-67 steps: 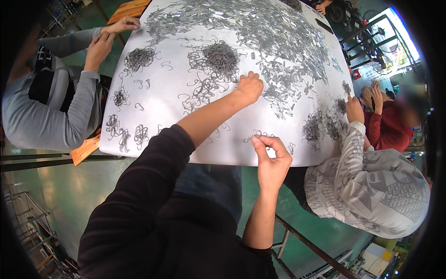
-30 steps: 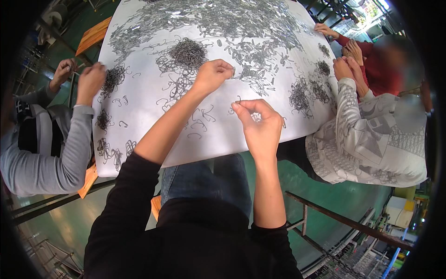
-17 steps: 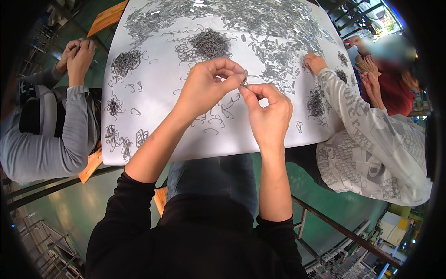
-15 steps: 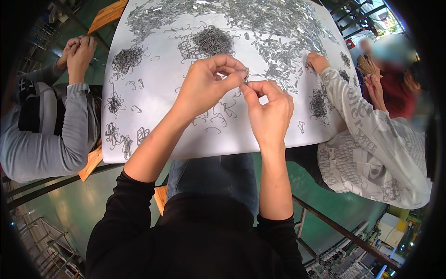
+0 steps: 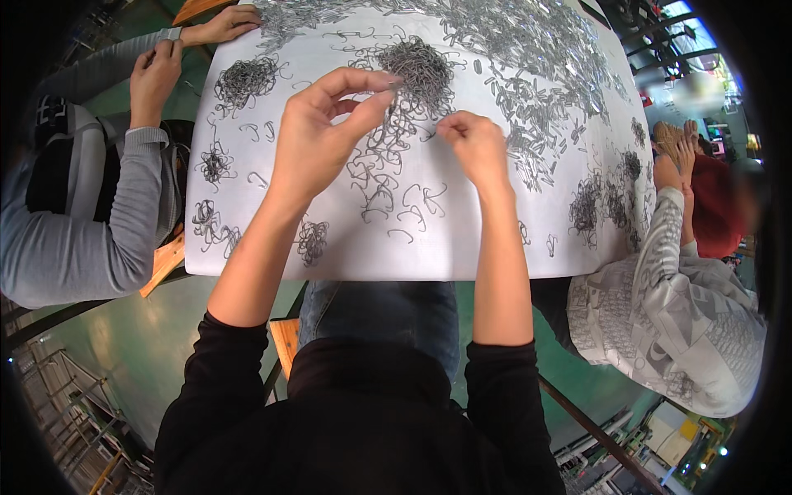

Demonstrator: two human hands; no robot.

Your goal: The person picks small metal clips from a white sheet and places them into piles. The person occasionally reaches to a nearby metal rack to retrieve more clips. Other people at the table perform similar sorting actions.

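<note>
My left hand [image 5: 318, 132] is raised over the table, thumb and index finger drawn together in a pinch; what sits at the tips, if anything, is too small to tell. Behind those fingertips lies the dark heap of bent wire hooks [image 5: 417, 66]. To the right, my right hand [image 5: 478, 153] is closed, thumb against index finger, with a thin dark wire hook [image 5: 431, 130] showing at the tips. Between my hands a trail of loose wire hooks [image 5: 375, 169] runs toward me on the white table [image 5: 346, 268].
Many small shiny metal pieces [image 5: 528, 82] cover the far and right side. Smaller hook heaps [image 5: 246, 81] lie left, others [image 5: 586, 206] right. A person in a grey sleeve [image 5: 115, 239] sits left; another in a patterned sleeve [image 5: 660, 256] sits right. A tangled hook cluster [image 5: 312, 241] lies beside my left forearm.
My hands were together at the fingertips around a small metal piece; now they are apart. The central hooks are spread nearer me. The right neighbour's hand has drawn back from the table.
</note>
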